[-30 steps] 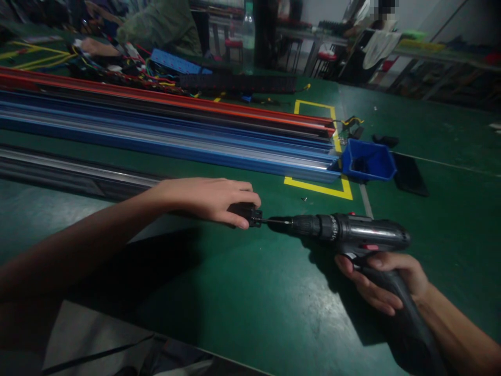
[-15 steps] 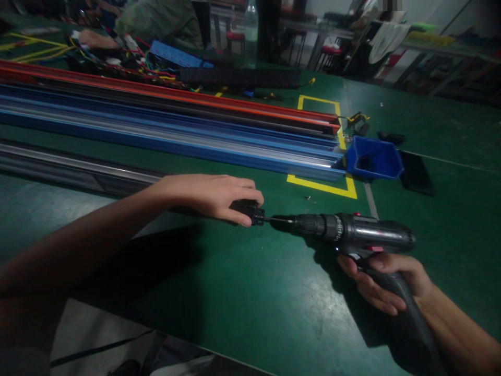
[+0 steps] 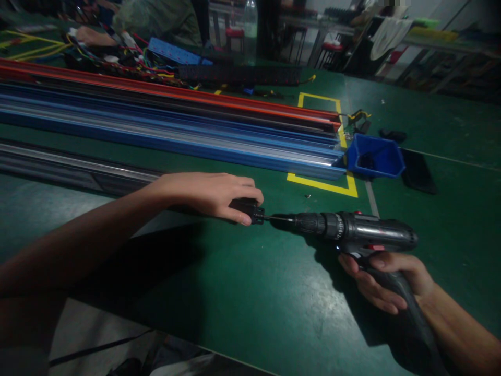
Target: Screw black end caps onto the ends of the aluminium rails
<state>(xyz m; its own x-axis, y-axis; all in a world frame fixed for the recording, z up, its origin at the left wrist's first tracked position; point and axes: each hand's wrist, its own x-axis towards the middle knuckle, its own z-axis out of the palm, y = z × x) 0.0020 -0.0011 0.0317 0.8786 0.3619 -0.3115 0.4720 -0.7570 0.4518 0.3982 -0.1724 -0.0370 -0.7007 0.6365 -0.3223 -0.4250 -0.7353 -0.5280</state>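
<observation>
My left hand (image 3: 213,196) is wrapped over the end of a long black metal profile (image 3: 97,169), with thumb and fingers on either side of its black end piece (image 3: 257,214). In my right hand (image 3: 385,282) is a black cordless drill (image 3: 352,230), gripped by its handle with the fingers at the trigger. Its long thin bit (image 3: 277,218) points left and its tip meets the end piece. The exact point of contact is too small to make out. A small screw (image 3: 308,196) lies on the green table beyond the bit.
Blue profiles (image 3: 235,149) and an orange profile (image 3: 195,94) lie lengthwise behind my left hand. By their right ends stand a blue bin (image 3: 376,156) and a flat black object (image 3: 418,171). Tangled wires (image 3: 129,68) and another person's hand (image 3: 96,37) are at the back left.
Almost nothing differs. The view has shifted very slightly; both hands, the drill and the end piece keep their places relative to each other.
</observation>
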